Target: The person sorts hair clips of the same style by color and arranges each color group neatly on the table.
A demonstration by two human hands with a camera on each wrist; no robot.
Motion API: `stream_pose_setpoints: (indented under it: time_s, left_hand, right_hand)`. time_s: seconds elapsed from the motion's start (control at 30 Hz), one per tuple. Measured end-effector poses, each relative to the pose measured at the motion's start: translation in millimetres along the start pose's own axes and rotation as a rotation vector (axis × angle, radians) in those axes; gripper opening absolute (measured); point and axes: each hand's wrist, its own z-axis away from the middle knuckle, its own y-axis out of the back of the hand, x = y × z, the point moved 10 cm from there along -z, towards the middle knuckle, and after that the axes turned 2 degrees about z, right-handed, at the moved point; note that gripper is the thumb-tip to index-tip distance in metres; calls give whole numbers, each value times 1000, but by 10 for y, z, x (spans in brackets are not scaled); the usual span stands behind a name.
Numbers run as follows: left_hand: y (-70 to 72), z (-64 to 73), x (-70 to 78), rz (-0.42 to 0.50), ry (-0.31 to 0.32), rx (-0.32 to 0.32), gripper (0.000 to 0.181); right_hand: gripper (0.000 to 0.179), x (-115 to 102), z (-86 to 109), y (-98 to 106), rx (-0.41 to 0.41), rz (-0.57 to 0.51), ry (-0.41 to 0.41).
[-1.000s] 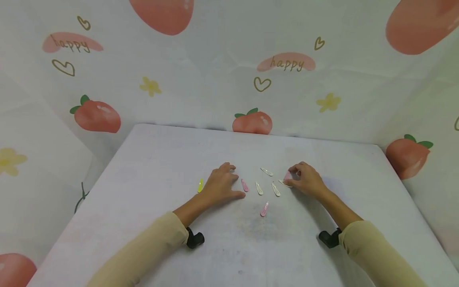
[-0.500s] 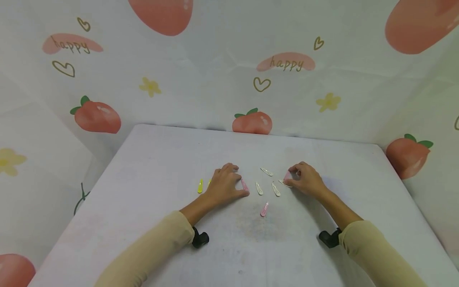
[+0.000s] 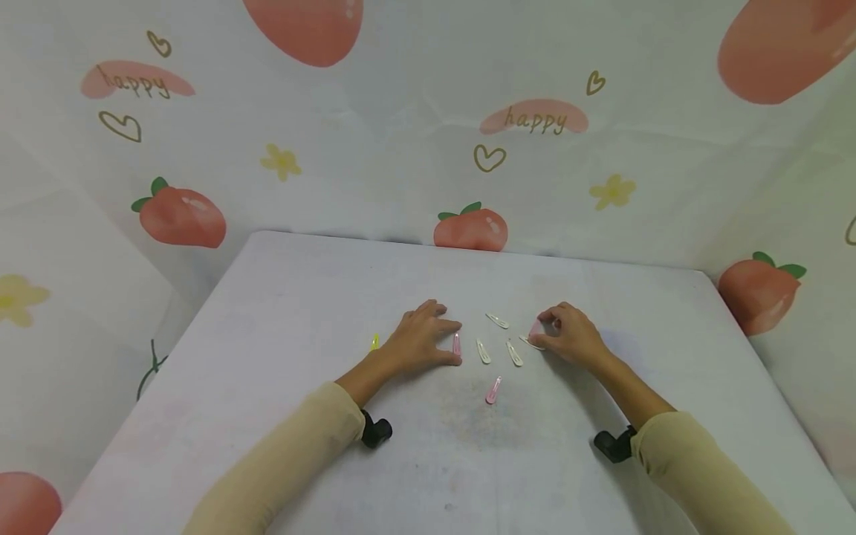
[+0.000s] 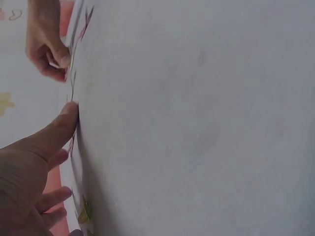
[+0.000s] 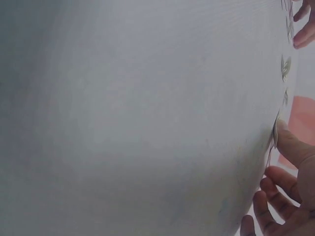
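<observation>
Head view: left grip [image 3: 417, 343], loosely spread, spans a slim, teardrop-shaped pink clip [image 3: 457, 345]; right grip [image 3: 571, 336] unclear.

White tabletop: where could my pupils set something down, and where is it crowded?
Bare on the tabletop: left, from its edge to the yellow snap clip; near side, between the sleeves; right, between the right hand and the right edge; far side, between the white snap clips and peach-print backdrop. Crowded: between the left hand and right hand, where pink snap clips also lie.
</observation>
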Motion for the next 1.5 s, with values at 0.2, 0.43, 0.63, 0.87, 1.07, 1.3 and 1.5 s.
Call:
stream_pose_setpoints:
  time_s: [0.2,0.43,0.63,0.87,1.07,1.3,1.5]
  left_hand:
    - [-14,-32,1,29,-15,-12,55]
    - [36,89,44,44,-40,-11,51]
    - [216,379,9,101,-50,4,50]
    - [381,805,-167,129,-53,52,50]
    - [442,1089,-317,106,-37,77,51]
    - [443,1244,-421,84,-10,72,50]
    - [406,1266,-464,77,-1,53,50]
  right_hand:
    - [43,23,6,-3,-5,1,-16]
    - [43,6,6,3,3,8,-2]
    - [43,4,2,4,4,18,-12]
    - [43,-18,12,5,4,4,-3]
    - [43,6,24,15,-2,-33,-28]
    - [45,60,8,-1,-34,-100,-49]
    - [47,88,-14,-15,-67,-130,-68]
